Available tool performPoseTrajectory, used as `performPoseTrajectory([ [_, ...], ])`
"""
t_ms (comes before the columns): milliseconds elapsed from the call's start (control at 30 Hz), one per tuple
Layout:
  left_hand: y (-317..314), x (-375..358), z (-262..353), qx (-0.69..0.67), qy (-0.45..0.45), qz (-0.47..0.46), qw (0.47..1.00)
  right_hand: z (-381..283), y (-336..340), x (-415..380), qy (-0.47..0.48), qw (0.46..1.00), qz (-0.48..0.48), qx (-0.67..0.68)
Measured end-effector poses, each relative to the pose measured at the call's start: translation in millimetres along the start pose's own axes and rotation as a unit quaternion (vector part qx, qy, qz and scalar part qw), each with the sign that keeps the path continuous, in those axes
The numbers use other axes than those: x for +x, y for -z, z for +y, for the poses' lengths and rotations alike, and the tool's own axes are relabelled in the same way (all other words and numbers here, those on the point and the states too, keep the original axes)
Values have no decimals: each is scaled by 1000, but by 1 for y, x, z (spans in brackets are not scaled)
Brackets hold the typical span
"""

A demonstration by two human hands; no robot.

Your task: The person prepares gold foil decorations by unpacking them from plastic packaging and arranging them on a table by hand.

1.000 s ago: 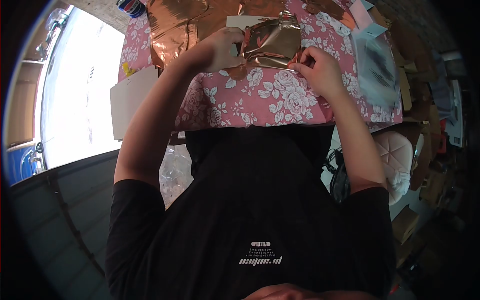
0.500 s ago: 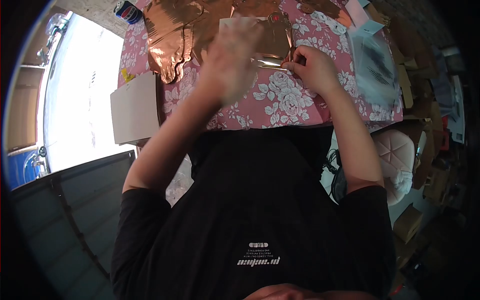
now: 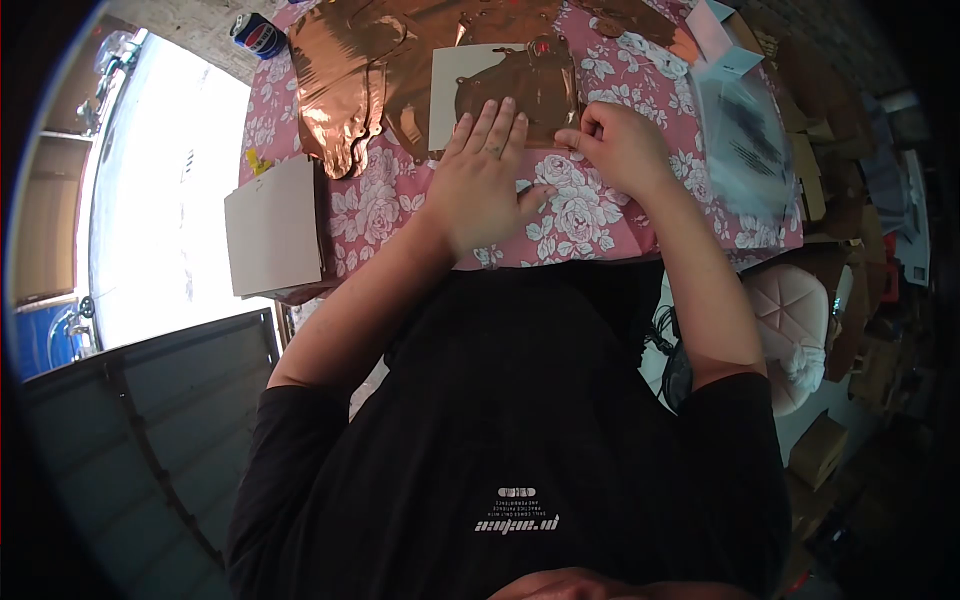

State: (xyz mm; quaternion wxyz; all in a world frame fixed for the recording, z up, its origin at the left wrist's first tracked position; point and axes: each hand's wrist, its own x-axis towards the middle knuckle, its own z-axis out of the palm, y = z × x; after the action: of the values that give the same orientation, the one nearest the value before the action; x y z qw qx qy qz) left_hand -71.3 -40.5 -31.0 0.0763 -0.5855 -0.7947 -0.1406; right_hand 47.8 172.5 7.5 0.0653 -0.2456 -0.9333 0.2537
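Observation:
A folded copper-coloured foil balloon [image 3: 530,85] lies partly over a white card [image 3: 450,85] near the table's middle. My left hand [image 3: 480,175] rests flat with fingers stretched out, its fingertips on the balloon's lower left part and the card's edge. At the lower right corner of the same balloon, my right hand [image 3: 625,150] has thumb and curled fingers closed on the foil edge. More flat copper foil balloons [image 3: 340,80] spread beyond and to the left, some passing under the card.
A stack of white cards [image 3: 275,225] sits at the table's left edge, with a soda can [image 3: 258,37] at the far left corner. Clear plastic bags [image 3: 750,150] lie on the right, beside cardboard boxes [image 3: 805,175]. A pink floral cloth [image 3: 575,215] covers the table.
My left hand, blurred above the foil before, has come down and lies flat on it. More of the white card shows. My right hand stays at the foil's corner, slightly lower.

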Motion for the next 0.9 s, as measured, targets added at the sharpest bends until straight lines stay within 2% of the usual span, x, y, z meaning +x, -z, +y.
performPoseTrajectory([
  [100,1,0,0,-6,1,0,1000,13,-3,11,1,1000,-8,16],
  [167,2,-1,1,-7,3,0,1000,39,-9,29,-21,972,-16,232],
  [233,3,0,1,-9,2,-1,1000,50,-4,50,-12,977,0,212],
  [300,5,0,2,-9,5,-13,1000,45,8,68,80,985,124,91],
  [333,6,0,2,-7,4,-12,1000,58,1,91,84,981,101,145],
  [367,6,0,2,-8,6,-13,1000,55,6,101,85,980,103,145],
  [433,6,0,2,-7,8,-13,1000,49,13,122,149,974,9,171],
  [467,7,1,2,-10,9,-13,1000,45,11,133,150,971,-12,186],
  [500,7,1,3,-12,10,-13,1000,44,13,140,153,971,-11,185],
  [567,7,0,3,-10,11,-5,1000,42,16,155,163,976,-80,118],
  [633,8,0,3,-9,11,1,1000,40,11,172,157,971,-95,152],
  [700,9,0,3,-12,10,5,1000,34,13,181,108,989,-72,70],
  [833,11,0,3,-14,8,2,1000,27,20,198,108,991,-74,16],
  [900,12,1,3,-16,7,3,1000,24,26,203,76,977,-183,72],
])
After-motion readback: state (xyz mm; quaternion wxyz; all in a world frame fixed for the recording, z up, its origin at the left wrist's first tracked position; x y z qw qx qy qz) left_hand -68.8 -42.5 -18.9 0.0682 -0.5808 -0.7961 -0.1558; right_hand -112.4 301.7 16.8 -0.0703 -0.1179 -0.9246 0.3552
